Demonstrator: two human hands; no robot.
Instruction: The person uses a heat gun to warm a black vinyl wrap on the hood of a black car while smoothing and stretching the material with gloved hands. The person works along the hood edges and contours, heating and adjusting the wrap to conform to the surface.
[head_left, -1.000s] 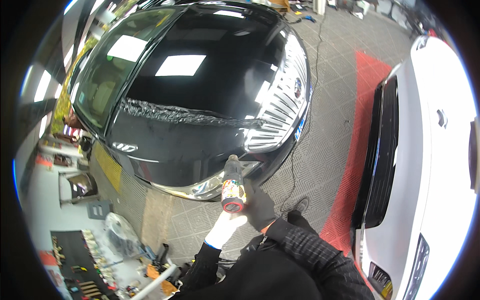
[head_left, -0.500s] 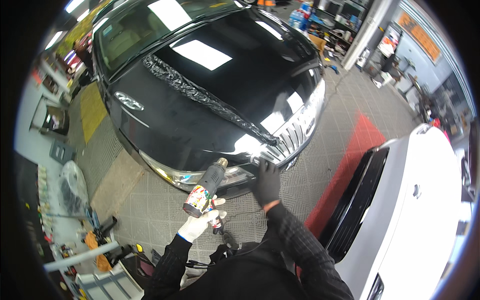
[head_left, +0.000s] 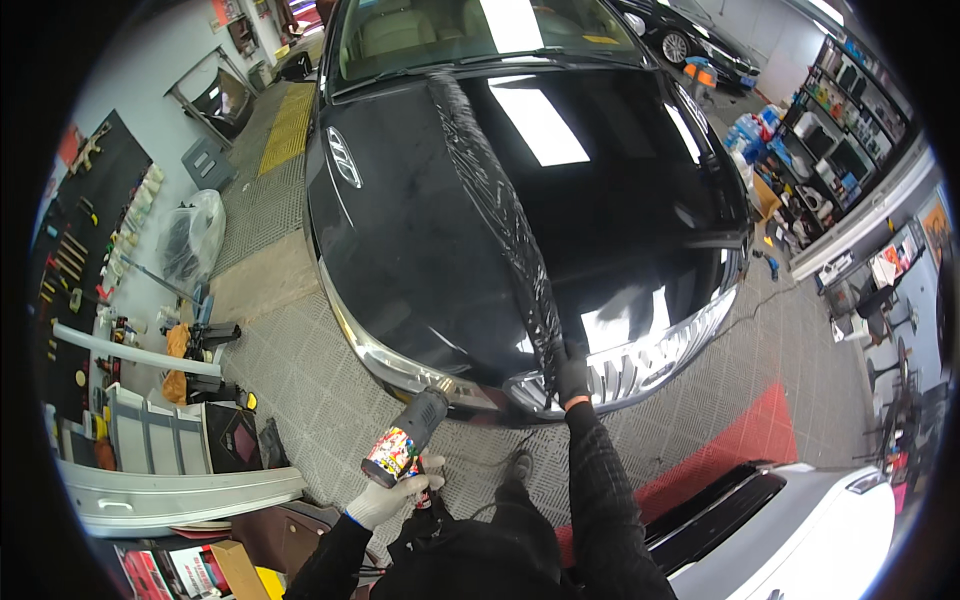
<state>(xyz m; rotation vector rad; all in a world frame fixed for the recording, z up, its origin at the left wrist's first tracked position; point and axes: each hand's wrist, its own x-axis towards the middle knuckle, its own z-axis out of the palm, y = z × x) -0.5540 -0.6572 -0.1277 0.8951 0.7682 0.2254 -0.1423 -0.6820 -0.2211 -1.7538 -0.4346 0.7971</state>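
Observation:
My left hand in a white glove grips a heat gun with a dark grey body, colourful stickered rear and metal nozzle aimed toward the right part of the car's front. My right hand, in a black glove, touches the lower end of a long crumpled dark film strip at the front edge of the black car's hood, just above the chrome grille. Its fingers are hard to tell apart from the dark film. The strip runs from near the windscreen down the hood to the grille.
A white car stands at lower right beside red floor tiles. A tool board, bagged items and long parts line the left. Shelving, clutter and another black car are at upper right. A cord crosses the floor.
The view has turned toward the windscreen, so the film strip now runs lengthwise. My right hand has moved from beside the heat gun up and forward onto the strip's end.

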